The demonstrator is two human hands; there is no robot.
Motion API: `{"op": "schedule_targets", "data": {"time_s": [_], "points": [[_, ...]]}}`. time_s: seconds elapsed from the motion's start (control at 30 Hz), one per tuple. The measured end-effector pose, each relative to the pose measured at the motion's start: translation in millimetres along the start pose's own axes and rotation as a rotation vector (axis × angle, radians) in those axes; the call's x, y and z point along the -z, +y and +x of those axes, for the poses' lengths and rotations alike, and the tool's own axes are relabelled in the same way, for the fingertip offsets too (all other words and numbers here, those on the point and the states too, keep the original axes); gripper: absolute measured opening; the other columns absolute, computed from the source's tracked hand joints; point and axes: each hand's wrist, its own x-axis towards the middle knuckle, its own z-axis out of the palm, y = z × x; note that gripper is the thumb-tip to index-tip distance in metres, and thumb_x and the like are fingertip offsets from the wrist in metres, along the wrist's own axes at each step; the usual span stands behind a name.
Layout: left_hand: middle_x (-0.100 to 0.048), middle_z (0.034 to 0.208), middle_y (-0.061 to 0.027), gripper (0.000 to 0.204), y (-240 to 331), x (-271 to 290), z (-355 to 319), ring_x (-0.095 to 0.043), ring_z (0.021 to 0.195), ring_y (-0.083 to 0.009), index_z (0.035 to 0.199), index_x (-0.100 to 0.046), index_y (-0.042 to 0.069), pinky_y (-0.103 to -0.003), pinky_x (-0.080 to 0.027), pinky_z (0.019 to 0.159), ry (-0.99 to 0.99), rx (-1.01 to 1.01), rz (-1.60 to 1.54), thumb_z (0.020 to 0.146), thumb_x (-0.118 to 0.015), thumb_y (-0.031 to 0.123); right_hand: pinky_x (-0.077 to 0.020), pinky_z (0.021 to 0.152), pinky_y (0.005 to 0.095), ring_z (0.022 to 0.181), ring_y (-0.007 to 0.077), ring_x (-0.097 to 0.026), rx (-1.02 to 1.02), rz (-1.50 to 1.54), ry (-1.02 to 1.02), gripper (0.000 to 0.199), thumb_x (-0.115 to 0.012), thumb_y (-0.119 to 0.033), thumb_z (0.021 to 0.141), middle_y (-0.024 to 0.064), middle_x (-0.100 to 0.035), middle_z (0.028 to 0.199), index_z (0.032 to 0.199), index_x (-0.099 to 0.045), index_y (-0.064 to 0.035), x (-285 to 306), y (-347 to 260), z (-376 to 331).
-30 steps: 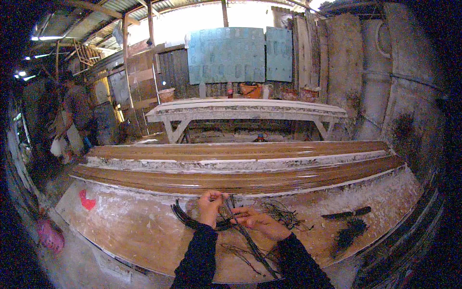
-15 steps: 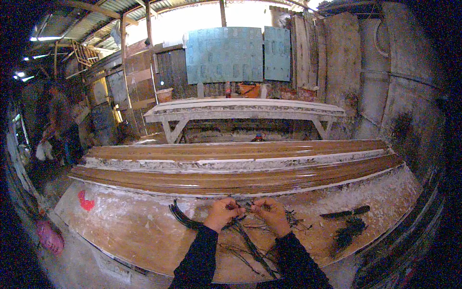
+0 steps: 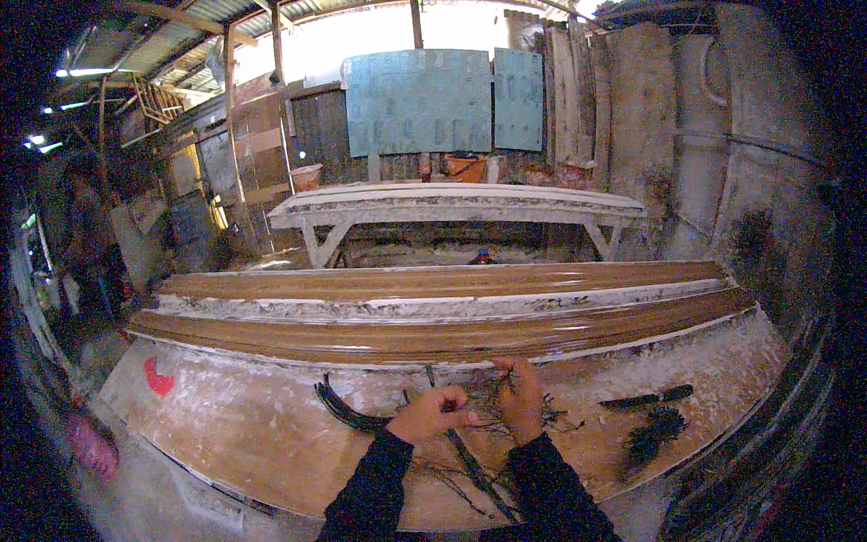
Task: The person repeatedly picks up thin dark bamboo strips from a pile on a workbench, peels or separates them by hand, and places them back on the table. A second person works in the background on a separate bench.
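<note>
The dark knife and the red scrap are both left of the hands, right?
Not quite: the head view shows the dark knife to the right of the left hand and right hand. The red scrap is to their left.

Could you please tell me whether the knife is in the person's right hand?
No, the knife lies on the worktable, to the right of the right hand and apart from it.
</note>
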Motion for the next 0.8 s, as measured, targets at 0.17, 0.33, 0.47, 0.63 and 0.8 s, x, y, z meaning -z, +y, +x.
{"op": "schedule_targets", "data": {"time_s": [0.17,0.33,0.47,0.63,0.8], "points": [[-0.049,0.061,0.0031,0.016,-1.9,16.3,-2.3,-0.045,0.061,-0.0073,0.067,-0.054,0.006,-0.022,-0.038,0.056,0.479,0.131,0.025,0.07,-0.066,0.017,-0.0427,0.072,0.0306,0.08,0.0217,-0.055,0.0,0.028,-0.13,0.016,-0.061,0.001,0.067,0.0082,-0.056,0.077,0.082,-0.061,-0.0057,2.0,1.5,-1.4],[-0.053,0.062,0.0013,0.012,-17.2,27.9,-1.5,-0.047,0.059,-0.0077,0.068,-0.057,0.004,-0.022,-0.039,0.056,0.742,0.141,-0.018,0.068,-0.066,0.012,-0.0428,0.075,0.029,0.088,0.019,-0.053,-0.179,0.354,-0.429,0.011,-0.062,-0.005,0.071,0.0051,-0.055,0.089,0.082,-0.062,-0.0058,2.4,-3.0,-6.1],[-0.055,0.064,0.0002,0.01,-27.9,34.2,0.2,-0.048,0.059,-0.0081,0.069,-0.058,0.003,-0.023,-0.04,0.058,0.893,0.012,-0.001,0.068,-0.066,0.01,-0.0392,0.083,0.0302,0.098,0.0186,-0.048,-0.43,0.753,-0.931,0.016,-0.062,-0.012,0.074,0.0068,-0.047,0.111,0.089,-0.063,-0.0061,0.8,-10.5,-9.9],[-0.056,0.064,-0.0004,0.007,-32.0,34.0,-2.8,-0.05,0.061,-0.0084,0.067,-0.059,0.003,-0.023,-0.041,0.059,0.841,0.087,0.016,0.066,-0.065,0.005,-0.0334,0.091,0.0327,0.105,0.0192,-0.044,-0.276,0.772,-1.109,0.023,-0.063,-0.015,0.074,0.0073,-0.045,0.118,0.095,-0.062,-0.0069,0.1,-15.6,-8.6],[-0.057,0.064,-0.0001,0.007,-30.0,32.6,0.0,-0.051,0.062,-0.0085,0.068,-0.06,0.004,-0.023,-0.041,0.059,0.765,0.06,-0.025,0.066,-0.067,0.007,-0.0339,0.09,0.0316,0.106,0.0183,-0.044,-0.183,0.564,-0.983,0.019,-0.067,-0.012,0.069,0.0067,-0.057,0.099,0.086,-0.063,-0.0062,7.6,-16.9,-4.6]]}}
